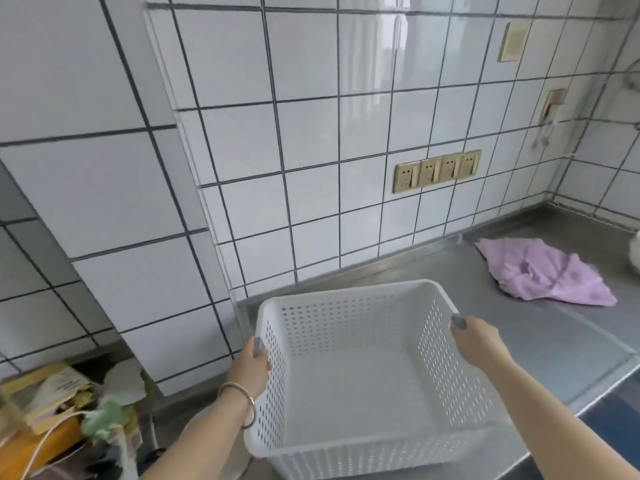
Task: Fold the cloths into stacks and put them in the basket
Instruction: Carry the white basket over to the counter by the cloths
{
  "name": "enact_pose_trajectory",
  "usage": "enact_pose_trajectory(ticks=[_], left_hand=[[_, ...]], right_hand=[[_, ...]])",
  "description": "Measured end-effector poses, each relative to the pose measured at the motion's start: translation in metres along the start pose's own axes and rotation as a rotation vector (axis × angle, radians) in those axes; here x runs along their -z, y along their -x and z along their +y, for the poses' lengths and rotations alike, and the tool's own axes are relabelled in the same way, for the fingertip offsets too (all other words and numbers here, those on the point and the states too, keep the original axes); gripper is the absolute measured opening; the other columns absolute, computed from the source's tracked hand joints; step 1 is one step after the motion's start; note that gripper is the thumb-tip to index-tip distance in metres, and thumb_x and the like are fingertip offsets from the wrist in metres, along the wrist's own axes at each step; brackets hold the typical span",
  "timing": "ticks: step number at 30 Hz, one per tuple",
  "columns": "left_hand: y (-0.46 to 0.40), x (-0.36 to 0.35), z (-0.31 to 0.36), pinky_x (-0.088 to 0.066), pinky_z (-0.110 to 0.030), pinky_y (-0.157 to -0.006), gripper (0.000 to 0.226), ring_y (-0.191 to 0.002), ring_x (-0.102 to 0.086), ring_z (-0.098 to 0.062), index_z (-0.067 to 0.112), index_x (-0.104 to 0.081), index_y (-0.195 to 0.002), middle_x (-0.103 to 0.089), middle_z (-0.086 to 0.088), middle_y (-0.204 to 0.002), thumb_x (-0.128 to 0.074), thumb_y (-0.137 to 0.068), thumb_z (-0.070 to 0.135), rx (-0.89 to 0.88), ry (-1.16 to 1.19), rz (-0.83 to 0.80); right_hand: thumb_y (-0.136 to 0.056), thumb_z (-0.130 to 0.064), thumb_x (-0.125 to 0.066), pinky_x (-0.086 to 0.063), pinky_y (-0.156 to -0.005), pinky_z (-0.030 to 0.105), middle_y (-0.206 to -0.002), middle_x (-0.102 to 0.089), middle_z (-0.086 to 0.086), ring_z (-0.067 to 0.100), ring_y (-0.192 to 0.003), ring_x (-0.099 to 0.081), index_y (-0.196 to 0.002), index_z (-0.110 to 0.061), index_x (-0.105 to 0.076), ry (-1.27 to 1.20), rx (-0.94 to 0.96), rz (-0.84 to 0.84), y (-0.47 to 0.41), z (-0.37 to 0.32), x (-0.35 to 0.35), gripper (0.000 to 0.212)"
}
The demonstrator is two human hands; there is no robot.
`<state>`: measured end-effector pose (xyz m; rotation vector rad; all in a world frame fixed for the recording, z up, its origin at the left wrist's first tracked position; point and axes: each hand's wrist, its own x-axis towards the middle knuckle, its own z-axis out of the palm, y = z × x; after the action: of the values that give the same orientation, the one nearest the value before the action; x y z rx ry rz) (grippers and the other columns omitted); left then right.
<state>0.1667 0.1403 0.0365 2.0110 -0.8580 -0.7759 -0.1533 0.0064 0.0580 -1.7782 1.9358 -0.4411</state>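
Left hand (251,363) and right hand (476,342) each grip a side rim of the basket (349,389); purple cloth (547,271) crumpled on counter (450,268), possibly more than one.

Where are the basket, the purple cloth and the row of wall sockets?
basket (349,289): head view, far rim.
purple cloth (554,275): head view, crumpled middle.
wall sockets (437,170): head view, middle of the row.

one basket, one cloth, two hands

one white perforated basket (346,368), one crumpled lilac cloth (547,271) on the steel tabletop (450,271), two hands: left (251,367), right (479,344); four brass wall sockets (437,170) in a row, one bangle (242,403).
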Motion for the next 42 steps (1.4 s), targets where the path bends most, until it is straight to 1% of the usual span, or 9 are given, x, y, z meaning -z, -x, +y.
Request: enact_pose_trajectory(ticks=[7,12,17,23,28,33,35,38,42], left_hand=[[-0.074,-0.018,0.015,-0.028,-0.022,-0.049,0.023,-0.055,-0.039,-0.016,0.019,-0.042,-0.075,-0.053,-0.006,-0.080,-0.032,-0.095,0.015,0.071,0.017,0.054],[-0.121,-0.037,0.031,-0.033,-0.028,-0.058,0.028,-0.060,-0.042,-0.020,0.021,-0.045,-0.072,-0.059,-0.009,-0.083,-0.029,-0.095,0.018,0.155,-0.026,0.234],[-0.148,-0.041,0.047,-0.043,-0.032,-0.065,0.027,-0.063,-0.045,-0.021,0.014,-0.047,-0.086,-0.061,-0.005,-0.086,-0.024,-0.097,0.024,0.245,-0.164,0.337],[-0.177,-0.038,0.048,-0.033,-0.027,-0.056,0.023,-0.060,-0.045,-0.020,0.012,-0.043,-0.082,-0.064,-0.010,-0.088,-0.025,-0.095,0.017,0.389,-0.285,0.404],[-0.194,-0.037,0.034,-0.026,-0.029,-0.055,0.026,-0.058,-0.039,-0.020,0.014,-0.032,-0.067,-0.053,-0.016,-0.074,-0.029,-0.092,0.011,0.356,-0.325,0.453],[-0.191,-0.042,0.037,-0.027,-0.029,-0.054,0.025,-0.057,-0.040,-0.020,0.015,-0.034,-0.068,-0.052,-0.011,-0.074,-0.029,-0.091,0.011,0.304,-0.393,0.467],[-0.181,-0.039,0.043,-0.033,-0.030,-0.054,0.022,-0.059,-0.044,-0.020,0.014,-0.041,-0.076,-0.052,-0.011,-0.081,-0.028,-0.093,0.009,0.312,-0.584,0.387],[-0.176,-0.027,0.059,-0.048,-0.032,-0.071,0.029,-0.087,-0.058,-0.024,0.003,-0.051,-0.115,-0.057,-0.012,-0.106,-0.032,-0.097,0.015,0.384,-0.866,0.242],[-0.168,-0.031,0.126,-0.050,-0.033,-0.080,0.052,-0.097,-0.060,-0.028,0.010,-0.055,-0.120,-0.063,-0.012,-0.110,-0.029,-0.094,0.046,0.307,-1.139,0.212]], right_hand=[[-0.099,-0.023,-0.031,-0.040,-0.067,0.030,-0.091,-0.057,0.015,0.028,-0.080,-0.051,-0.095,-0.006,-0.058,-0.001,0.037,-0.113,-0.094,-0.027,-0.019,0.032],[-0.100,-0.030,-0.025,-0.034,-0.046,0.022,-0.069,-0.049,0.008,0.020,-0.053,-0.045,-0.100,-0.005,-0.056,-0.022,0.078,-0.248,-0.177,-0.058,-0.030,0.040],[-0.098,-0.022,-0.025,-0.034,-0.053,0.025,-0.072,-0.047,0.008,0.020,-0.059,-0.043,-0.078,-0.009,-0.044,-0.006,0.232,-0.323,-0.235,-0.091,-0.036,0.031],[-0.100,-0.026,-0.023,-0.038,-0.071,0.029,-0.090,-0.050,0.014,0.025,-0.077,-0.048,-0.086,-0.005,-0.046,-0.020,0.286,-0.376,-0.266,-0.118,-0.057,0.035],[-0.099,-0.019,-0.021,-0.040,-0.073,0.032,-0.088,-0.050,0.012,0.032,-0.092,-0.052,-0.093,-0.005,-0.049,0.048,0.331,-0.330,-0.273,-0.125,-0.073,0.032],[-0.097,-0.014,-0.023,-0.038,-0.071,0.033,-0.090,-0.049,0.012,0.028,-0.084,-0.046,-0.087,-0.008,-0.041,0.113,0.315,-0.303,-0.279,-0.126,-0.078,0.021],[-0.097,-0.017,-0.027,-0.041,-0.077,0.035,-0.100,-0.052,0.015,0.029,-0.090,-0.047,-0.095,-0.007,-0.044,0.093,0.317,-0.326,-0.274,-0.129,-0.078,0.020],[-0.095,-0.034,-0.028,-0.033,-0.101,0.041,-0.137,-0.038,0.015,0.032,-0.120,-0.037,-0.138,-0.004,-0.029,0.064,0.381,-0.209,-0.266,-0.134,-0.074,0.053],[-0.096,-0.035,-0.030,-0.034,-0.103,0.035,-0.135,-0.042,0.003,0.024,-0.117,-0.039,-0.135,-0.010,-0.041,0.015,0.631,0.103,-0.233,-0.109,-0.047,0.048]])
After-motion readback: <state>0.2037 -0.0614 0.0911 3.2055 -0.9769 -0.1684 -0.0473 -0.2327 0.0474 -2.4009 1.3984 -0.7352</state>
